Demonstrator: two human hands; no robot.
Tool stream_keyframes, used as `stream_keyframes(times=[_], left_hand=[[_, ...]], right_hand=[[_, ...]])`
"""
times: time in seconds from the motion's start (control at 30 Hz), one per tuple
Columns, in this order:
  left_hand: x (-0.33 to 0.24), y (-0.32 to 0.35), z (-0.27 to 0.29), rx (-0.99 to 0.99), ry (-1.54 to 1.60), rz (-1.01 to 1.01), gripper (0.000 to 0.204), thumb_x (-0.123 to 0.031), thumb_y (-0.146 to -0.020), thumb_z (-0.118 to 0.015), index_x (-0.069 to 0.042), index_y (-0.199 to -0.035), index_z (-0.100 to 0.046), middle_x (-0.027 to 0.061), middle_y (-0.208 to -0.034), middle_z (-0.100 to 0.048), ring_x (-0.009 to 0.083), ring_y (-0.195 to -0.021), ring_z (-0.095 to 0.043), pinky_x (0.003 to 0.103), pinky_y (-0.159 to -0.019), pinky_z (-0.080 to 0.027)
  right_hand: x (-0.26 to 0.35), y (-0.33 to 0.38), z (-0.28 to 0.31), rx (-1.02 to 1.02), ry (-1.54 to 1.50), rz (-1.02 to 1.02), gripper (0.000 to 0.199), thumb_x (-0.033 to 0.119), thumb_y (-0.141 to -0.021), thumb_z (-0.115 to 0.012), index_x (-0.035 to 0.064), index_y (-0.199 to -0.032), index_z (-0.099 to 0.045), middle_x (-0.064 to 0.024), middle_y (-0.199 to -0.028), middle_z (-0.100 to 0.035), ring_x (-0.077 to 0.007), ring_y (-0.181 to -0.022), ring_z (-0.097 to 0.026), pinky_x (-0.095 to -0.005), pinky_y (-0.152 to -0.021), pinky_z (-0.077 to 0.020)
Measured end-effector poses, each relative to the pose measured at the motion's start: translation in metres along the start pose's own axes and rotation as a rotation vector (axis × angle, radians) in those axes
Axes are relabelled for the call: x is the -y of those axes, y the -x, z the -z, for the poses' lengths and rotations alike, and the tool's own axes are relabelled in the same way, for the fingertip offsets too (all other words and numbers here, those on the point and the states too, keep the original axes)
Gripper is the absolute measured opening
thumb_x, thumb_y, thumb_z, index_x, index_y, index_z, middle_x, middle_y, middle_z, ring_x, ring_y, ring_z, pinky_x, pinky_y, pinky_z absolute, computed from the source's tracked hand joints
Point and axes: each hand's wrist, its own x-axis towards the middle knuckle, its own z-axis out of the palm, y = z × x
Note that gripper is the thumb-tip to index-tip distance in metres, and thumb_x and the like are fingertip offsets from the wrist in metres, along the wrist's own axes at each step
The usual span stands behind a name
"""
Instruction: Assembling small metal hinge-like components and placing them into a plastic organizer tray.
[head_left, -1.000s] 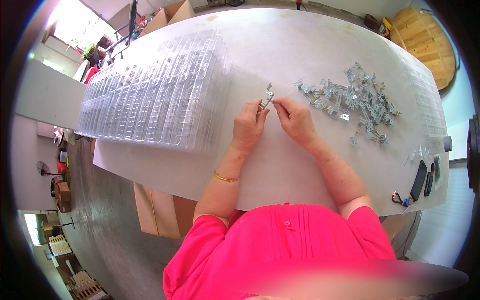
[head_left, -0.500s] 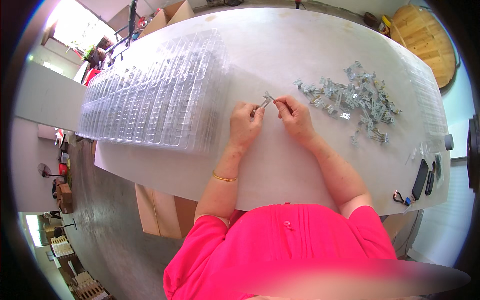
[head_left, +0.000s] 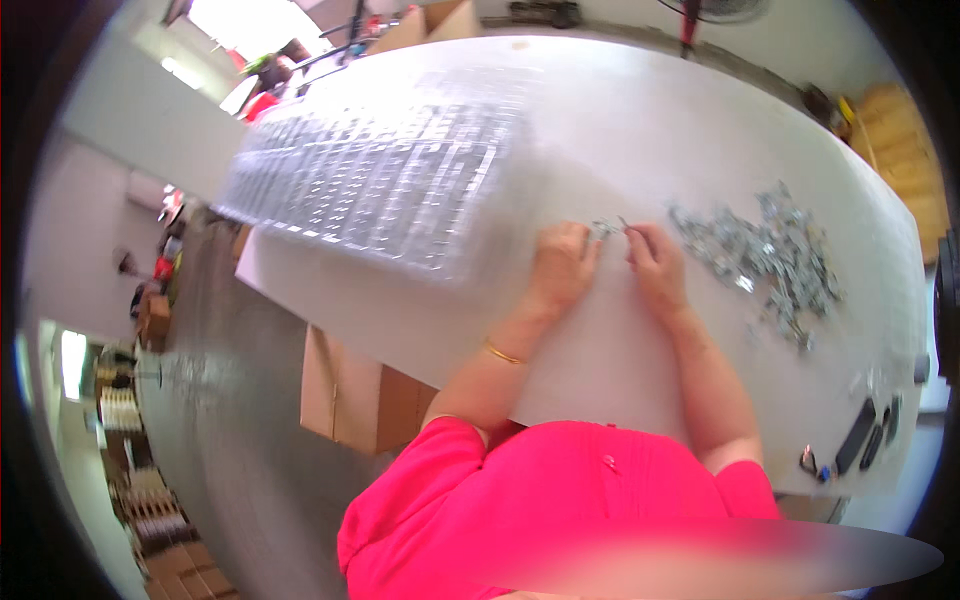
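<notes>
Near the middle of the white table, my left hand (head_left: 563, 264) is closed on a small silver metal bracket (head_left: 604, 228), which sticks out past its fingertips. Close beside it on the right, my right hand (head_left: 655, 265) pinches a thin dark piece (head_left: 625, 224) at the bracket's right end. Motion smears this spot, so I cannot tell whether that piece is part of the bracket. A loose pile of similar metal brackets (head_left: 775, 255) lies to the right of my right hand. Left of my left hand stands a stack of clear plastic trays (head_left: 370, 185) with small parts in their compartments.
A black phone-like slab (head_left: 855, 436) and keys (head_left: 810, 460) lie at the table's (head_left: 600, 110) right front corner. Below the left front edge stands a cardboard box (head_left: 340, 390). A round wooden board (head_left: 900, 160) leans at the far right, and a fan (head_left: 720, 8) stands behind the table.
The whole view has turned and shifted, so the table, trays and hands appear farther right and lower. Both hands stay close together around the bracket.
</notes>
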Motion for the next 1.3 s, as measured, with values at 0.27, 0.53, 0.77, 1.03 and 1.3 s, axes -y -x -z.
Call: stream_keyframes(times=[0.27,0.53,0.77,1.03,1.3], left_hand=[[-0.017,-0.001,0.014,-0.041,-0.012,-0.016,0.013,-0.014,-0.086,-0.066,-0.001,-0.087,-0.065,0.0153,-0.085,-0.065,0.0338,-0.083,-0.061,0.044,-0.079,-0.045],[-0.083,-0.016,0.120,-0.148,0.152,-0.127,0.010,-0.006,-0.082,-0.069,-0.002,-0.091,-0.065,0.0099,-0.080,-0.063,0.0288,-0.079,-0.059,0.039,-0.078,-0.044],[-0.031,-0.029,0.208,-0.327,-0.123,0.011,0.012,-0.008,-0.083,-0.070,-0.003,-0.094,-0.067,0.0109,-0.084,-0.065,0.0272,-0.080,-0.060,0.038,-0.078,-0.046],[0.031,-0.024,0.252,-0.438,-0.317,0.138,0.011,-0.008,-0.086,-0.069,0.001,-0.093,-0.068,0.0122,-0.081,-0.066,0.0212,-0.073,-0.063,0.032,-0.070,-0.050],[0.078,-0.030,0.285,-0.472,-0.380,0.211,0.016,-0.014,-0.088,-0.067,0.001,-0.092,-0.069,0.0142,-0.083,-0.067,0.0210,-0.074,-0.064,0.032,-0.071,-0.051]], right_hand=[[-0.007,-0.003,0.005,-0.027,-0.351,-0.096,0.014,0.018,-0.099,-0.057,0.0056,-0.101,-0.064,0.0031,-0.069,-0.055,-0.0034,-0.058,-0.048,-0.0185,-0.051,-0.0384],[-0.006,-0.004,0.003,-0.051,-0.381,-0.118,0.013,0.018,-0.099,-0.057,0.0069,-0.100,-0.063,0.0038,-0.068,-0.054,-0.0032,-0.056,-0.046,-0.0182,-0.050,-0.0374],[-0.005,-0.005,0.004,-0.024,-0.345,-0.134,0.012,0.018,-0.099,-0.057,0.0073,-0.098,-0.063,0.0042,-0.068,-0.053,-0.0025,-0.055,-0.046,-0.0179,-0.049,-0.0365],[-0.016,-0.007,0.003,-0.032,-0.351,-0.128,0.013,0.020,-0.100,-0.056,0.0098,-0.098,-0.063,0.0060,-0.068,-0.052,-0.0011,-0.058,-0.045,-0.0165,-0.049,-0.0354],[-0.026,-0.011,0.002,0.034,-0.363,-0.128,0.013,0.020,-0.100,-0.055,0.0092,-0.102,-0.061,0.0067,-0.069,-0.048,-0.0016,-0.058,-0.041,-0.0168,-0.050,-0.0328]])
